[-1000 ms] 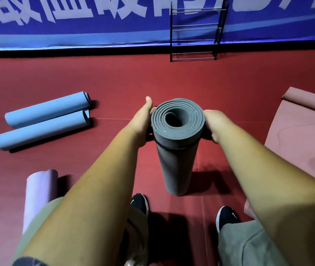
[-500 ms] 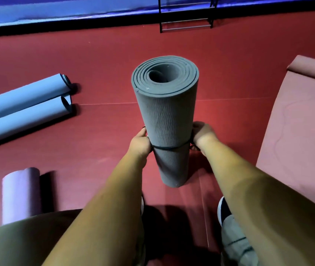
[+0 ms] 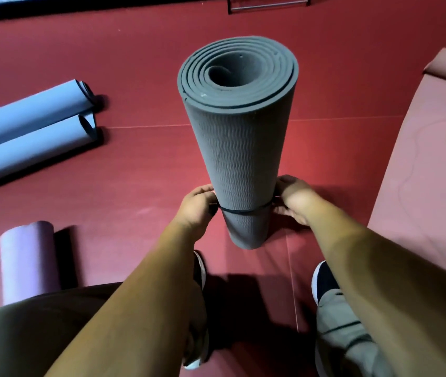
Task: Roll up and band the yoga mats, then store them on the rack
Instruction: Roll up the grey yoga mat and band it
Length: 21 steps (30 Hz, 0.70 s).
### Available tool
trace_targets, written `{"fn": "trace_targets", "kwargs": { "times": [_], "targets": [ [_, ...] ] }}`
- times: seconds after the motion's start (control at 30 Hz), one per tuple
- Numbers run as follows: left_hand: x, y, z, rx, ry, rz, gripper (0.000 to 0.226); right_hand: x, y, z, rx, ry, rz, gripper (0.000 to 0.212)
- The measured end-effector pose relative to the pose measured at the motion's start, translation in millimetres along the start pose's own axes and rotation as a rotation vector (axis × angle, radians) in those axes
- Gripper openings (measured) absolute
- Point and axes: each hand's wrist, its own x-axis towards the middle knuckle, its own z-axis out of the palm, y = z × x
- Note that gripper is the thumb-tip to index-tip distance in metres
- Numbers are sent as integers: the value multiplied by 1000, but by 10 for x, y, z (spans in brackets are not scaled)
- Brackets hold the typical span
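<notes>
On the red floor (image 3: pixel 145 164) a rolled grey mat (image 3: pixel 241 148) stands on end; left hand (image 3: pixel 196 206) and right hand (image 3: pixel 294 198) each pinch the black band (image 3: pixel 239 211) low around it. An uneven pull could topple the tall roll or slip the band off.

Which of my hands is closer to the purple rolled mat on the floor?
Left. Your left hand holds the black band on the side of the upright grey mat facing the purple mat; your right hand holds it on the opposite side, farther away.
</notes>
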Motion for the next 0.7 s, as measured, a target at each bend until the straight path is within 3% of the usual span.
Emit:
{"fn": "trace_targets", "kwargs": {
  "times": [0.13,0.27,0.4,0.5,0.7],
  "targets": [
    [-300,101,79,-7,-199,-2,27,-155,-19,-80,126,-74,37,22],
    [-386,43,150,-6,-170,-33,39,-292,22,-82,69,-178,13,41],
    [-260,-182,122,35,-102,-20,81,-342,107,-7,40,-126,23,69],
    [-175,-305,119,128,-97,49,98,-340,230,44,51,-8,57,67],
    [-131,-212,142,185,-74,59,94,-398,195,-9,18,14,67,63]
  ]
}}
